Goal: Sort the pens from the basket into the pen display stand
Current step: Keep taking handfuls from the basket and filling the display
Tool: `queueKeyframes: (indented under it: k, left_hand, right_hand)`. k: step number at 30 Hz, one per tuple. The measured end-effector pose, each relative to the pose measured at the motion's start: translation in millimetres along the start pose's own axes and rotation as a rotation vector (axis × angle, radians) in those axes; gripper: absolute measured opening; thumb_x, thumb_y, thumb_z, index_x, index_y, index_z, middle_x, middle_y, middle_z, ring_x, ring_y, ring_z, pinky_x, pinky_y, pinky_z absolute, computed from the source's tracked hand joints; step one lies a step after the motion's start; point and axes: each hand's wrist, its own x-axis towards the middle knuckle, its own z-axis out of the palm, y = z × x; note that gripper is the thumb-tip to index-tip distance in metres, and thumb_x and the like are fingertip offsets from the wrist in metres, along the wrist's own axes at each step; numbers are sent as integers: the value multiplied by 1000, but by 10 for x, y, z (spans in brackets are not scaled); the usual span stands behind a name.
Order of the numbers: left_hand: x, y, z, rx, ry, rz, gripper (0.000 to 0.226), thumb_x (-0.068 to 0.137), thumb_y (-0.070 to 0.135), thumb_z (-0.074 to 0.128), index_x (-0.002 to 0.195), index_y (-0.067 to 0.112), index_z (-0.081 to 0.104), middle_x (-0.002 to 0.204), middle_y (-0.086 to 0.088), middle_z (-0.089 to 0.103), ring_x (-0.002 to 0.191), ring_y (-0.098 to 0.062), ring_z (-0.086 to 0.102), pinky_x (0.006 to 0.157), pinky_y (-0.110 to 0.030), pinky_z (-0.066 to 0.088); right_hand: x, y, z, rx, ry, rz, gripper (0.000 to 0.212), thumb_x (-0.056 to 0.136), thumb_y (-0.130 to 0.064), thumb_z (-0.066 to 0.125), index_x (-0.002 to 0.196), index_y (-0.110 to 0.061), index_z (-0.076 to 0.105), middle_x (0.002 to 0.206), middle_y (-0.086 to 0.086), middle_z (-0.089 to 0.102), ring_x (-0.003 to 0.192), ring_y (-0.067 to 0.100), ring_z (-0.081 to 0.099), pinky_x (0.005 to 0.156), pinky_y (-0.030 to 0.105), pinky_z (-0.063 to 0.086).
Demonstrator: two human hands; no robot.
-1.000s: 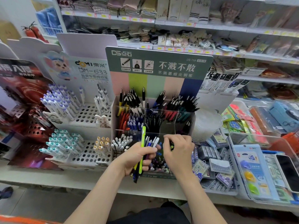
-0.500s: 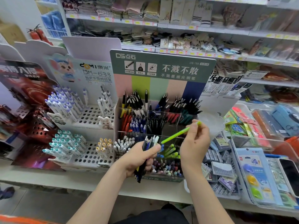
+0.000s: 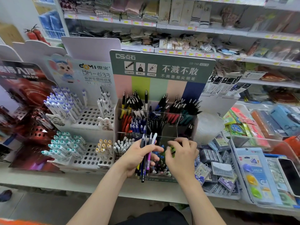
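Note:
The clear acrylic pen display stand (image 3: 170, 127), with a green header board, sits on the shelf and holds black, red, blue and coloured pens in compartments. My left hand (image 3: 138, 158) grips a bunch of pens (image 3: 148, 143), black, purple and white, upright in front of the stand's lower row. My right hand (image 3: 181, 158) reaches down into the front right compartment, its fingertips closed on a green pen (image 3: 172, 150) among other green ones. Most of that pen is hidden by my fingers. I see no basket for certain.
A white perforated pen stand (image 3: 90, 120) with purple, teal and yellow capped pens stands to the left. Boxes of refills (image 3: 219, 168) and a clear tray with a phone (image 3: 289, 174) lie to the right. Shelves of socks rise behind.
My right hand took the green pen from the bunch, lifted it to the right, then brought it down into the front right compartment. My left hand stayed put with the bunch.

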Motion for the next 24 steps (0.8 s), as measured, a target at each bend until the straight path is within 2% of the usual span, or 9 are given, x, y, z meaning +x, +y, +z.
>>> queueKeyframes:
  k: [2, 5, 9, 12, 14, 16, 18, 21, 24]
  left_hand:
    - [-19, 13, 19, 24, -10, 5, 24, 105, 17, 63, 120, -2, 67, 98, -12, 78, 67, -16, 70, 64, -33, 60]
    - [-28, 24, 12, -17, -47, 9, 19, 109, 17, 58, 119, 1, 63, 88, -9, 77, 64, -16, 69, 58, -30, 58]
    - [-114, 64, 32, 12, -98, 64, 17, 111, 17, 54, 120, 7, 64, 83, -5, 75, 66, -16, 71, 59, -27, 58]
    - [-72, 42, -22, -107, 0, 87, 24, 112, 18, 51, 128, 2, 60, 105, -19, 78, 89, -34, 78, 79, -43, 65]
    - [-6, 14, -103, -174, 166, 137, 27, 113, 20, 48, 132, 2, 57, 111, -23, 77, 102, -44, 75, 91, -54, 63]
    - [14, 29, -194, -200, 338, 215, 24, 114, 18, 47, 130, 5, 58, 105, -20, 77, 96, -41, 77, 81, -49, 65]
    - [-10, 45, -285, -226, 430, 268, 20, 114, 18, 47, 126, 9, 60, 94, -15, 73, 86, -36, 76, 75, -46, 66]
    - [-52, 37, -403, -262, 513, 262, 19, 113, 20, 48, 124, 9, 59, 84, -9, 66, 72, -25, 69, 72, -45, 65]
    - [-90, 2, -484, -190, 537, 243, 22, 114, 22, 48, 124, 6, 59, 79, -6, 62, 62, -20, 60, 60, -39, 58]
  right_hand:
    - [75, -110, -76, 149, -37, -15, 15, 96, -20, 69, 105, -21, 81, 103, -7, 70, 99, 17, 54, 85, 42, 48]
    - [179, -359, -225, 466, -199, 85, 19, 105, -30, 63, 113, -23, 79, 102, -14, 74, 91, 3, 64, 82, 19, 48]
    - [259, -497, -216, 569, -250, 161, 13, 102, -33, 69, 96, -32, 81, 86, -14, 76, 80, 4, 68, 71, 17, 46]
    - [307, -615, -262, 643, -151, 144, 16, 106, -27, 65, 95, -26, 76, 82, -10, 72, 78, 3, 67, 70, 17, 44]
    - [313, -747, -338, 742, -19, 136, 17, 110, -22, 58, 100, -19, 71, 80, -6, 67, 71, 4, 63, 65, 13, 43]
    - [316, -843, -363, 790, 112, 102, 17, 113, -23, 53, 105, -18, 68, 83, -7, 64, 72, 10, 60, 66, 17, 44]
    - [318, -875, -316, 766, 160, 45, 17, 113, -24, 51, 111, -18, 67, 90, -6, 65, 76, 15, 60, 69, 24, 47]
    - [277, -836, -171, 671, 120, -69, 19, 113, -20, 51, 115, -11, 67, 102, -3, 65, 87, 17, 65, 75, 32, 54]
    - [195, -813, -25, 574, -31, -123, 20, 112, -19, 53, 118, -11, 69, 105, -4, 67, 93, 7, 65, 81, 22, 52]
